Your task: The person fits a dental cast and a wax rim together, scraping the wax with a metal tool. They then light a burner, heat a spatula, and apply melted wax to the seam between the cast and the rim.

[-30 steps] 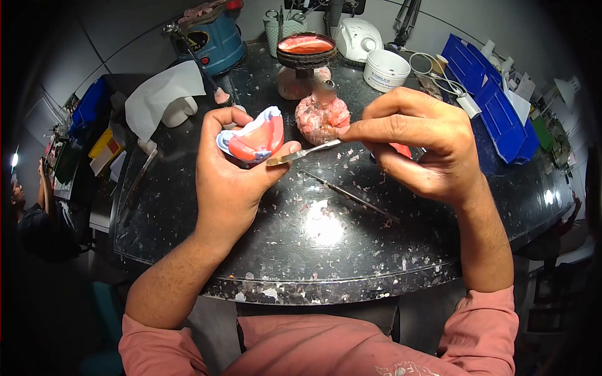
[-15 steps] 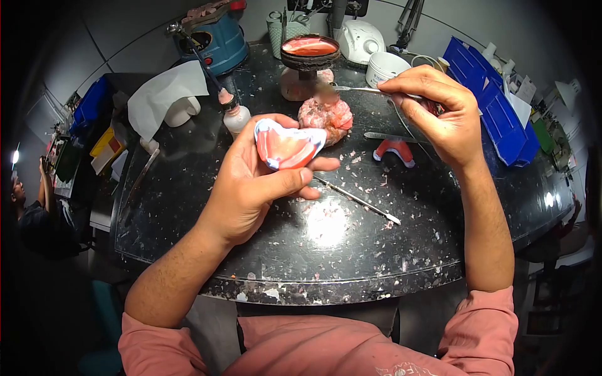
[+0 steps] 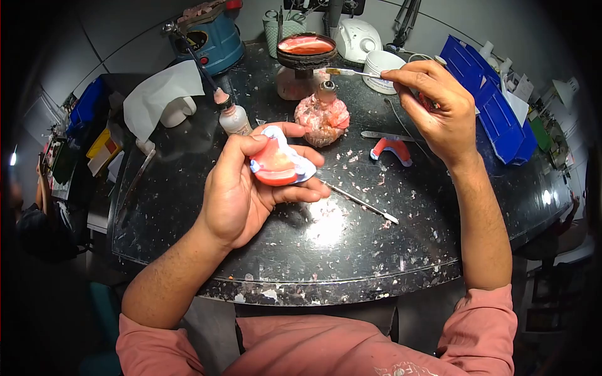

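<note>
My left hand (image 3: 229,191) is wrapped round a white-blue dental model (image 3: 302,167) coated with red-pink wax (image 3: 273,168), its arch tilted toward the right. Held between the fingertips of my right hand (image 3: 442,106) is a wax spatula (image 3: 362,73), blade pointing left. That blade is just above and right of the metal nozzle of a wax-crusted burner (image 3: 321,119), close to the pan of red wax (image 3: 307,47). Below my left fingers lies a thin metal carving tool (image 3: 360,203). A red wax arch piece (image 3: 394,149) rests right of the burner beside a flat metal blade (image 3: 379,135).
A dropper bottle (image 3: 234,119) stands behind my left hand. Farther back are a blue machine (image 3: 216,41), a cup of tools (image 3: 279,28), a white device (image 3: 359,39) and a white tub (image 3: 381,66). Blue bins (image 3: 501,103) line the right side. Wax shavings litter the black table (image 3: 295,250).
The spatula blade has risen off the burner nozzle, up and slightly right. My left hand has turned the dental model and shifted its grip, the thumb moving to the model's upper left side.
</note>
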`<state>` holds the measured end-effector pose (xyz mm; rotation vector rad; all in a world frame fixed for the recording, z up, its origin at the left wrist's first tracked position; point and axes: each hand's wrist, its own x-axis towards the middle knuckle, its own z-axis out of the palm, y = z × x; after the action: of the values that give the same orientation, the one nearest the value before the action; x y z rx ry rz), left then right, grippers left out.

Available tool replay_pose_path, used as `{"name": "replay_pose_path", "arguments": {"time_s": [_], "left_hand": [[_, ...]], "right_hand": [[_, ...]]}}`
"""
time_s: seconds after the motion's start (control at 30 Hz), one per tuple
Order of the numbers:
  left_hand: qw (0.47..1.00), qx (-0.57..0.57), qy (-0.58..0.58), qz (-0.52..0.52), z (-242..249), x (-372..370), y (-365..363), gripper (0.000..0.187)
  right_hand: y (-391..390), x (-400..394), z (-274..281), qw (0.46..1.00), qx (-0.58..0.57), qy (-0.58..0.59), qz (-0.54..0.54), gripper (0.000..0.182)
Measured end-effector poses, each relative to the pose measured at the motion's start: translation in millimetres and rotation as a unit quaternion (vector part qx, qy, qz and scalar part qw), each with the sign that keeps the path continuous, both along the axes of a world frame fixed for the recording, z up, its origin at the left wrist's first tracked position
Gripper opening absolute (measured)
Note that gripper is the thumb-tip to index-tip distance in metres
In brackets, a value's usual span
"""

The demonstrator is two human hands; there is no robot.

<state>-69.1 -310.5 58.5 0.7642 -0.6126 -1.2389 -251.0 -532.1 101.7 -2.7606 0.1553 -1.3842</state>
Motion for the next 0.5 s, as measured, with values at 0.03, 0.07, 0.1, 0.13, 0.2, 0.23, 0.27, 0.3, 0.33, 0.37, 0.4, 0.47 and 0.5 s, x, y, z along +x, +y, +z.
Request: {"name": "replay_pose_path", "arguments": {"time_s": [0.03, 0.07, 0.1, 0.13, 0.2, 0.23, 0.27, 0.3, 0.33, 0.37, 0.4, 0.47, 0.5], "left_hand": [[1.0, -0.001, -0.013, 0.005, -1.8, 0.7, 0.3, 0.052], [1.0, -0.002, -0.026, 0.009, -2.6, 1.0, 0.5, 0.05], [1.0, -0.002, -0.026, 0.008, -1.7, -0.1, 0.5, 0.05], [0.999, 0.014, -0.035, 0.021, 0.1, -1.6, 0.4, 0.048], [0.998, 0.025, -0.046, 0.038, 1.6, -1.7, 0.6, 0.046], [0.998, 0.021, -0.047, 0.025, 0.4, -1.4, 0.5, 0.045], [0.999, 0.016, -0.048, 0.011, -0.5, -1.4, -0.1, 0.045], [0.999, 0.016, -0.048, 0.008, -1.0, -1.4, -0.2, 0.045], [0.999, 0.019, -0.044, 0.004, -1.2, -0.9, 0.3, 0.045], [0.999, 0.02, -0.041, 0.001, -0.7, -0.1, 0.1, 0.045], [0.999, 0.018, -0.042, -0.002, 0.9, 0.0, -0.5, 0.045], [0.999, 0.039, -0.007, 0.002, 3.2, -2.2, 0.1, 0.046], [0.999, 0.037, -0.002, 0.006, 3.1, -4.0, 1.0, 0.046]], "right_hand": [[0.2, 0.9, -0.6, 1.0, 0.0, 0.0, 0.0, 0.027], [0.7, 2.1, -1.2, 1.0, 0.014, -0.015, 0.008, 0.028], [1.7, 3.3, -1.4, 0.999, 0.028, -0.029, 0.016, 0.028], [3.2, 5.8, -0.1, 0.999, 0.028, -0.029, 0.016, 0.028], [6.0, 13.9, 5.1, 0.996, 0.055, -0.068, 0.007, 0.028], [5.2, 18.6, 9.3, 0.996, 0.055, -0.07, 0.007, 0.028], [1.4, 24.4, 15.9, 0.994, -0.025, -0.103, 0.007, 0.028], [-2.1, 28.4, 20.5, 0.985, -0.105, -0.134, 0.006, 0.028], [-3.7, 30.1, 22.4, 0.984, -0.153, -0.086, -0.006, 0.028], [-3.7, 30.0, 22.6, 0.983, -0.176, -0.027, -0.037, 0.028], [-6.0, 29.5, 24.1, 0.986, -0.16, -0.044, -0.033, 0.027], [-10.1, 25.3, 25.0, 0.987, -0.147, -0.055, -0.024, 0.027], [-10.5, 21.3, 23.4, 0.989, -0.135, -0.042, -0.037, 0.026]]}}
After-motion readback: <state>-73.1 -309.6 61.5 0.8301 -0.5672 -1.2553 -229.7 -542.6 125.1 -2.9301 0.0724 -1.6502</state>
